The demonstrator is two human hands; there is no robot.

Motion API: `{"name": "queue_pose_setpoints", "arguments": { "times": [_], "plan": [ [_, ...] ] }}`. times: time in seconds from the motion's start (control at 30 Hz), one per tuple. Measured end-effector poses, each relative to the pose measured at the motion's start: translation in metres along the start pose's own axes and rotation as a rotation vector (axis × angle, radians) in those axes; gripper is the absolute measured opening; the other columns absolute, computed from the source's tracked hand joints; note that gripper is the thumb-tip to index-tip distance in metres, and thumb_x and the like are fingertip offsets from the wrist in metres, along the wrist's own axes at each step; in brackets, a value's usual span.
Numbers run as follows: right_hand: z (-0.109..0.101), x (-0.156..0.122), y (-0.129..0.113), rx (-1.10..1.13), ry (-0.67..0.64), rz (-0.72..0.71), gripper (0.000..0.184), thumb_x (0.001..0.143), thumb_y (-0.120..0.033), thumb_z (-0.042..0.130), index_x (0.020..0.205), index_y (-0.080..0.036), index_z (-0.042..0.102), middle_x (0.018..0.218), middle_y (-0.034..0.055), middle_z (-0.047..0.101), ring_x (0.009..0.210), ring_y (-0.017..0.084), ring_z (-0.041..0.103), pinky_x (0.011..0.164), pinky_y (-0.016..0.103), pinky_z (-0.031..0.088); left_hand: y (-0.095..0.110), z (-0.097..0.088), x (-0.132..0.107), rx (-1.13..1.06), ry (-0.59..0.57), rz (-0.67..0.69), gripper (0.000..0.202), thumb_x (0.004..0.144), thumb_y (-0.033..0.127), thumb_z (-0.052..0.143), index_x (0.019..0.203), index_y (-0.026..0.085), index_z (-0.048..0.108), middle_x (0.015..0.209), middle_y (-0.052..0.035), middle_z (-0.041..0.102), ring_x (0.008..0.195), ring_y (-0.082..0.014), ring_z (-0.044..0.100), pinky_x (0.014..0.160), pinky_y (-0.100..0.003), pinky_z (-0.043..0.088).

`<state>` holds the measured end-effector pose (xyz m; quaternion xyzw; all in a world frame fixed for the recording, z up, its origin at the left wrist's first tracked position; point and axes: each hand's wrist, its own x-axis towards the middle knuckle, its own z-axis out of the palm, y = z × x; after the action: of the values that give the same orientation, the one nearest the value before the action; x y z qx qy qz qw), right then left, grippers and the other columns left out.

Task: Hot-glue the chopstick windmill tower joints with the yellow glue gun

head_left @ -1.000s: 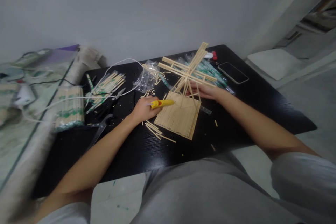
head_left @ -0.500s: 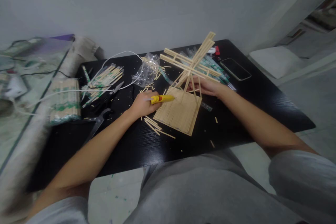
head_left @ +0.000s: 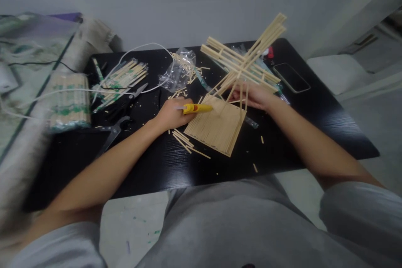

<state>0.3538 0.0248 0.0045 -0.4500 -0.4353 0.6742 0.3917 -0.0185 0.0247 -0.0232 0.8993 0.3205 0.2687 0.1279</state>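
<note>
My left hand (head_left: 170, 114) is closed around a yellow glue gun (head_left: 197, 108), whose nozzle points right over the stick base. A clear glue stick pokes out of its back end. The windmill model (head_left: 241, 66) is built of thin wooden sticks, with crossed blades on a slim frame above a flat base (head_left: 215, 130) of sticks laid side by side. Behind the frame's legs, my right hand (head_left: 253, 95) has its fingers closed at the frame, partly hidden by sticks. Whether the nozzle touches the model I cannot tell.
Cut sticks (head_left: 184, 140) lie left of the base. Scissors (head_left: 136, 91), pliers-like cutters (head_left: 115, 132), wrapped chopsticks (head_left: 128, 75), a full pack (head_left: 69, 100) and a plastic bag (head_left: 179, 71) cover the left side. A white cable (head_left: 125, 54) loops there. A phone (head_left: 292, 77) lies at right.
My view has tilted, so the table sits higher in the picture. The windmill's blades have swung up and to the right. Both hands keep their holds.
</note>
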Motion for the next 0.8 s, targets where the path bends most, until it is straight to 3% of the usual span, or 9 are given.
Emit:
{"name": "queue_pose_setpoints", "arguments": {
  "times": [0.1, 0.33, 0.47, 0.7, 0.8],
  "plan": [
    [0.002, 0.000, -0.001, 0.006, 0.022, 0.002, 0.018, 0.117, -0.019, 0.083, 0.101, -0.024, 0.074, 0.080, 0.0010, 0.073, 0.080, 0.019, 0.082, 0.088, 0.033, 0.078, 0.001, 0.001, 0.000, 0.010, 0.006, -0.019, 0.024, 0.100, 0.038, 0.081, 0.085, 0.024, 0.068, 0.077, 0.0006, 0.064, 0.073, -0.0188, 0.062, 0.072, -0.034, 0.046],
    [0.004, -0.001, -0.004, -0.006, 0.052, 0.018, 0.021, 0.116, -0.019, 0.087, 0.102, -0.024, 0.073, 0.082, 0.0006, 0.073, 0.078, 0.018, 0.080, 0.091, 0.033, 0.078, 0.003, -0.002, 0.001, 0.013, -0.008, -0.021, 0.021, 0.100, 0.037, 0.081, 0.087, 0.024, 0.069, 0.079, 0.0000, 0.066, 0.075, -0.0192, 0.063, 0.072, -0.033, 0.045],
    [0.011, -0.006, -0.010, -0.011, 0.076, 0.054, 0.021, 0.124, -0.011, 0.073, 0.105, -0.020, 0.074, 0.081, 0.0007, 0.073, 0.075, 0.014, 0.076, 0.089, 0.027, 0.073, 0.004, -0.002, 0.002, 0.015, -0.009, -0.020, 0.021, 0.099, 0.035, 0.083, 0.087, 0.024, 0.069, 0.080, 0.0005, 0.065, 0.076, -0.0198, 0.064, 0.074, -0.034, 0.047],
    [0.019, -0.008, -0.013, 0.004, 0.133, 0.085, 0.043, 0.127, 0.000, 0.048, 0.095, -0.018, 0.072, 0.081, 0.0041, 0.073, 0.071, 0.013, 0.075, 0.084, 0.026, 0.072, 0.003, -0.002, 0.003, 0.022, -0.030, -0.034, 0.018, 0.098, 0.035, 0.085, 0.090, 0.024, 0.074, 0.079, 0.0002, 0.065, 0.077, -0.0204, 0.063, 0.074, -0.034, 0.046],
    [0.013, -0.004, -0.009, 0.001, 0.111, 0.058, 0.035, 0.123, -0.006, 0.062, 0.092, -0.020, 0.069, 0.082, 0.0038, 0.074, 0.074, 0.016, 0.077, 0.085, 0.029, 0.076, 0.002, -0.001, 0.003, 0.012, -0.022, -0.035, 0.017, 0.098, 0.035, 0.086, 0.090, 0.024, 0.075, 0.079, -0.0001, 0.066, 0.076, -0.0199, 0.062, 0.073, -0.034, 0.046]
  ]
}}
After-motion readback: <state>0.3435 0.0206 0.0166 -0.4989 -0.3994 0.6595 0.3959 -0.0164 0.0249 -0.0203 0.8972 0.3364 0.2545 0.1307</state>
